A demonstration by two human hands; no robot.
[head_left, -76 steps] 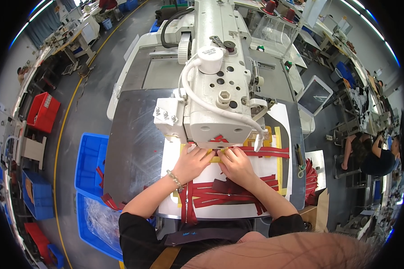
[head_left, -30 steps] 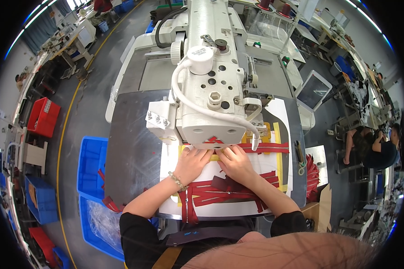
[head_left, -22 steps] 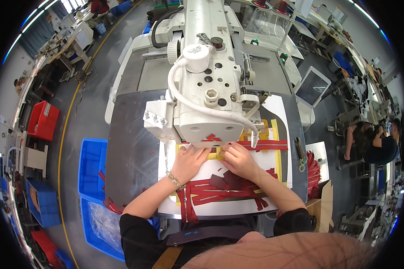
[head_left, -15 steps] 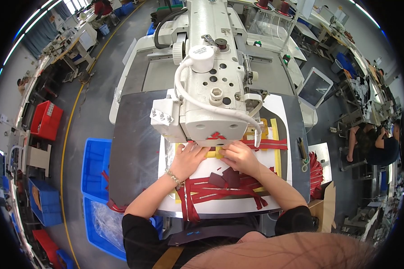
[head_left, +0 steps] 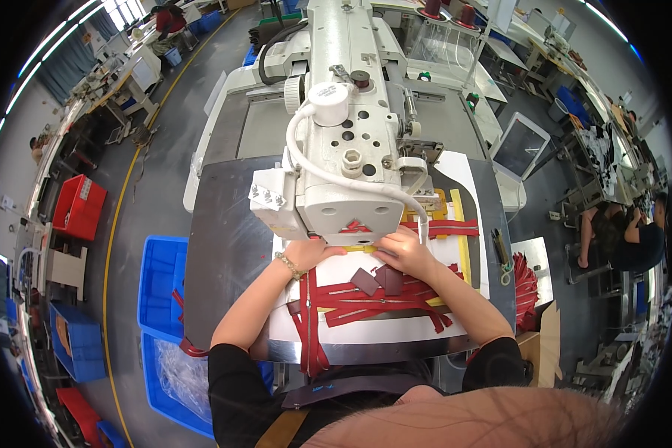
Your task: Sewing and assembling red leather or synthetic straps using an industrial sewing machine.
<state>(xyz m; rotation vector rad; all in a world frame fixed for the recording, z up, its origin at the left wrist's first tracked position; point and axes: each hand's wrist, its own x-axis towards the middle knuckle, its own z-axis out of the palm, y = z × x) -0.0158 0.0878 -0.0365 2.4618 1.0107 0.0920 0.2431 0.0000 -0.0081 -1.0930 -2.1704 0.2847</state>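
Observation:
My left hand (head_left: 315, 252) and my right hand (head_left: 405, 250) lie flat on a white template plate (head_left: 366, 328), fingers tucked under the head of a big white sewing machine (head_left: 347, 142). Both press on a yellow strip (head_left: 360, 249) and red straps (head_left: 366, 302) right below the needle area. Two dark brown leather patches (head_left: 377, 280) lie on the red straps just behind my right hand. More red straps (head_left: 448, 228) run to the right under the machine. My fingertips are partly hidden by the machine head.
A grey metal table (head_left: 224, 254) carries the plate. Blue bins (head_left: 160, 284) stand at the left on the floor, a bundle of red straps (head_left: 526, 280) and a cardboard box (head_left: 545, 347) at the right. A tablet (head_left: 521, 145) stands far right. Another person (head_left: 635, 239) sits at right.
My hands have stayed on the strips under the machine head. The brown patches now lie apart from my right hand; my view has shifted slightly.

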